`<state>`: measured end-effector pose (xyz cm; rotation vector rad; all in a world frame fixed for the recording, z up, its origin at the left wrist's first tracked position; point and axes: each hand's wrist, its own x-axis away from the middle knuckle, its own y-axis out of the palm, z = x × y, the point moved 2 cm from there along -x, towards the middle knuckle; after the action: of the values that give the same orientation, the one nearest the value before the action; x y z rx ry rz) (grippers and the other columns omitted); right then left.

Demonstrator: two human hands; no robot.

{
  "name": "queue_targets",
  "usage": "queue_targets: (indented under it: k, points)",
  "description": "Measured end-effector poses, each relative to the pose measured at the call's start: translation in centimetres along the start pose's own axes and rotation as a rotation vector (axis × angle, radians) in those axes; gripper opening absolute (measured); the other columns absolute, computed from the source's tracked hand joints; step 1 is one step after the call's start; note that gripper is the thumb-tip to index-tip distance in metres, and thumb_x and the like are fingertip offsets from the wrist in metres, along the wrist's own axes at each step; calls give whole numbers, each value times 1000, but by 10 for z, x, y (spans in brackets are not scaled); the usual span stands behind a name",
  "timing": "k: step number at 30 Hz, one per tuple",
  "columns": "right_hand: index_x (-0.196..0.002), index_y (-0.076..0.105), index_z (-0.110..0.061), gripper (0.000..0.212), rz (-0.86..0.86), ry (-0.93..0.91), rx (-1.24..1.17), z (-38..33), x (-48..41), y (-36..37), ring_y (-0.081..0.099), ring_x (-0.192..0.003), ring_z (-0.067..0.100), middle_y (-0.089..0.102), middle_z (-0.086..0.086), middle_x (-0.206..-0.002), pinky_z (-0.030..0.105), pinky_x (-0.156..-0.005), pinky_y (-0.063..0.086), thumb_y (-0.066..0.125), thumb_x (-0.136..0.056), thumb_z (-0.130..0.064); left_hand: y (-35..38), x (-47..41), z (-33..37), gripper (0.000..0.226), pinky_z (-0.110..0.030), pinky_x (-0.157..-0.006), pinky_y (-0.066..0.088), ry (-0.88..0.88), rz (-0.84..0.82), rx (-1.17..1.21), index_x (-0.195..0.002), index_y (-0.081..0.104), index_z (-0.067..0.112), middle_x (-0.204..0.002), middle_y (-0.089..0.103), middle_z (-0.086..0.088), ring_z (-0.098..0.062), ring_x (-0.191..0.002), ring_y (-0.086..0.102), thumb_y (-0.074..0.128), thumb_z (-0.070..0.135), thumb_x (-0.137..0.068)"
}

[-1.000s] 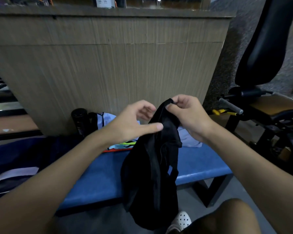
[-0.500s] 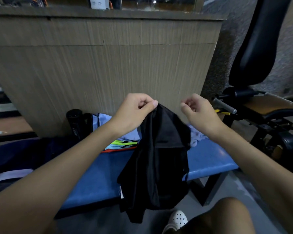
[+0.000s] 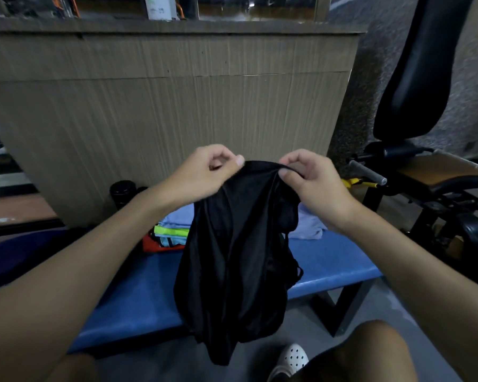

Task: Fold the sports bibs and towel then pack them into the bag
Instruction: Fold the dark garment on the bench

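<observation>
Pinching the top hem of the black bib, the fingers of your left hand and right hand clamped on it, you held it hanging over the blue surface, apparently to straighten it for folding.

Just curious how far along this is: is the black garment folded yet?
Not folded. The black bib hangs loose and crumpled, pinched at its top edge by the left hand and right hand.
</observation>
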<state>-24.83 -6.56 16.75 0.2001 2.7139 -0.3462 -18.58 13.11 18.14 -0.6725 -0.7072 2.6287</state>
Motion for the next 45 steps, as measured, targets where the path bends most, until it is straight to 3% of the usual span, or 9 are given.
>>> queue_targets:
  k: [4, 9, 13, 20, 28, 33, 35, 38, 45]
  points:
    - [-83, 63, -9, 18, 30, 63, -121, -13, -2, 1, 60, -61, 13, 66, 6, -71, 23, -58, 49, 54, -94, 3, 22, 20, 4, 52, -16, -87, 45, 21, -196, -1, -119, 56, 20, -113, 63, 2, -4, -105, 59, 82, 36, -78]
    - [-92, 63, -10, 13, 38, 131, -136, -17, 0, -5, 53, -62, 17, 59, 10, -71, 28, -56, 42, 56, -94, 1, 46, 20, 5, 28, -35, -89, 52, 103, -104, 187, -98, 59, 10, -96, 71, -14, -11, -85, 65, 77, -1, -80]
    - [-84, 64, -15, 15, 146, 185, -15, -13, 1, -27, 60, -66, 19, 62, 4, -68, 31, -62, 47, 56, -91, -4, 51, 11, 9, 6, -38, -76, 52, 75, -40, 231, -88, 65, 3, -85, 72, -21, -16, -76, 63, 71, 3, -88]
    - [-99, 53, -34, 64, -24, 146, 773, -5, 24, -67, 62, -87, 12, 65, -9, -88, 40, -76, 50, 49, -66, -88, 76, -14, 26, 25, -25, -58, 40, 154, 7, 158, -72, 67, 13, -65, 63, 0, -4, -59, 50, 66, 21, -95]
    - [-88, 57, -1, 7, 158, 35, 406, 8, 34, -106, 60, -76, 16, 66, 21, -88, 36, -69, 48, 57, -94, -5, 107, -31, 52, 32, -14, -54, 31, 201, -97, 228, -67, 63, 18, -58, 47, 14, 4, -54, 39, 59, 16, -99]
    - [-98, 58, -14, 18, 251, 123, 139, 6, 52, -124, 61, -79, 18, 66, 12, -92, 34, -69, 47, 50, -94, 2, 129, -38, 62, 12, -21, -62, 50, 125, -117, 444, -95, 69, 10, -78, 70, -13, -11, -65, 63, 58, 3, -97]
    - [-102, 60, -12, 7, 192, 129, 139, 0, 61, -127, 59, -79, 13, 64, 4, -87, 30, -70, 46, 54, -98, -14, 137, -39, 67, 15, -25, -57, 45, 88, -123, 505, -93, 64, 14, -75, 63, -20, -20, -62, 56, 55, 2, -99]
    - [-106, 55, -19, 38, 48, 77, 330, -6, 67, -123, 62, -77, 3, 66, -4, -87, 22, -68, 50, 64, -84, -48, 146, -36, 75, 19, -25, -54, 41, 54, -154, 524, -91, 62, 14, -70, 57, -14, -18, -60, 51, 50, 4, -102]
    - [-94, 64, -6, 8, 227, -52, 301, -6, 62, -126, 64, -81, 8, 70, 11, -91, 29, -76, 52, 69, -88, -7, 138, -25, 78, 20, -23, -77, 53, 63, -431, 538, -113, 57, 14, -95, 65, -6, -10, -82, 63, 65, 14, -95]
